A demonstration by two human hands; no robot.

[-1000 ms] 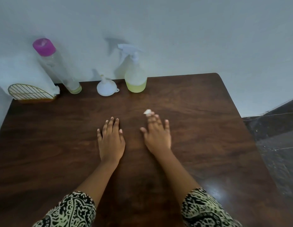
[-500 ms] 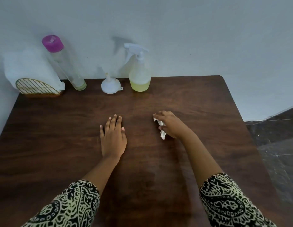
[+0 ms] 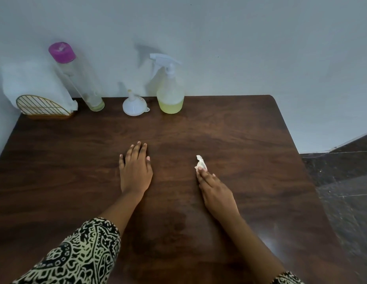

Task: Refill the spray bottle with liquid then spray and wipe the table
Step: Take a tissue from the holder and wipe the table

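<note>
A clear spray bottle (image 3: 170, 97) with a white trigger head stands at the back of the dark wooden table (image 3: 240, 130), with yellow liquid in its lower part. Beside it, to the left, a white funnel (image 3: 134, 106) sits upside down. A tall clear bottle (image 3: 76, 78) with a pink cap stands further left. My left hand (image 3: 135, 171) lies flat on the table, palm down. My right hand (image 3: 216, 193) is stretched out low over the table. Its fingertips touch a small crumpled white tissue (image 3: 200, 162) that rests on the wood.
A gold wire holder (image 3: 43, 105) with white paper tissues stands at the back left corner, against the pale wall. The table's right edge drops to a dark tiled floor (image 3: 342, 181). A faint damp patch (image 3: 174, 222) shows between my forearms.
My right hand was curled around the tissue half a second ago. It has moved right and back toward me, and its fingers are now straight, with the tissue at their tips. The left hand has stayed put.
</note>
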